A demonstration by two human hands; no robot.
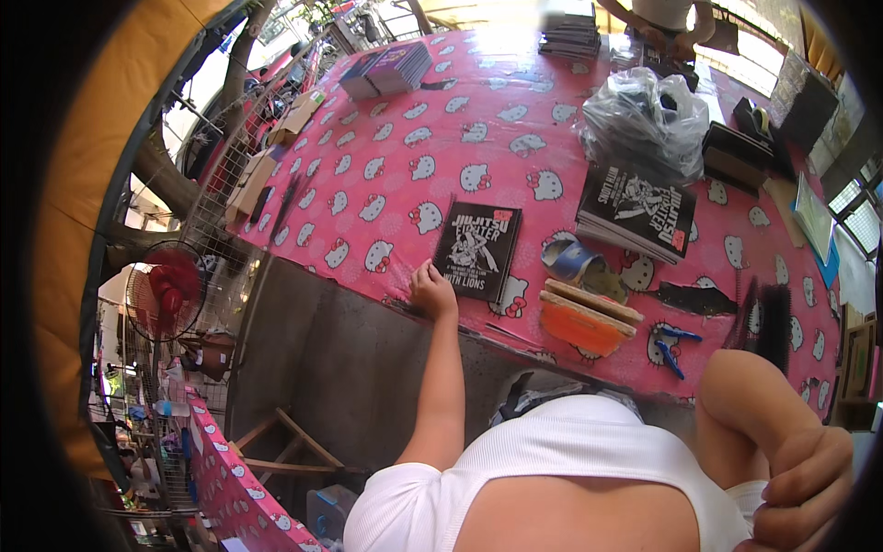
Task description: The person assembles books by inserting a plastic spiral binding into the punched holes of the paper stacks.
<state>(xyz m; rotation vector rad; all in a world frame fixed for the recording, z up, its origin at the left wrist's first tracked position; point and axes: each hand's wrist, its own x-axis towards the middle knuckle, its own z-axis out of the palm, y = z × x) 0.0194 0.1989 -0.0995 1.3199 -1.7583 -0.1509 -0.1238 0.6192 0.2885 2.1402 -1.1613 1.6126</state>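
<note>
A black book (pixel 478 250) with white lettering and a white line drawing on its cover lies on the pink cartoon-patterned table cover (pixel 386 198). My left hand (pixel 431 288) rests at the near table edge, against the book's lower left corner. Its fingers are loosely bent, and I see no grip on the book. At the lower right my right arm is folded back, and my right hand (pixel 802 488) is curled closed close to my white sleeve (pixel 750 501). Whatever its fingers hold, if anything, is hidden.
Right of the book sit a stack of matching black books (pixel 636 210), a tape roll (pixel 575 262), an orange-faced wooden block (pixel 584 322), blue-handled snips (pixel 676 345) and a black brush (pixel 771 322). Farther back are a clear plastic bag (pixel 644 120), purple books (pixel 386 71) and another person's hands (pixel 681 44).
</note>
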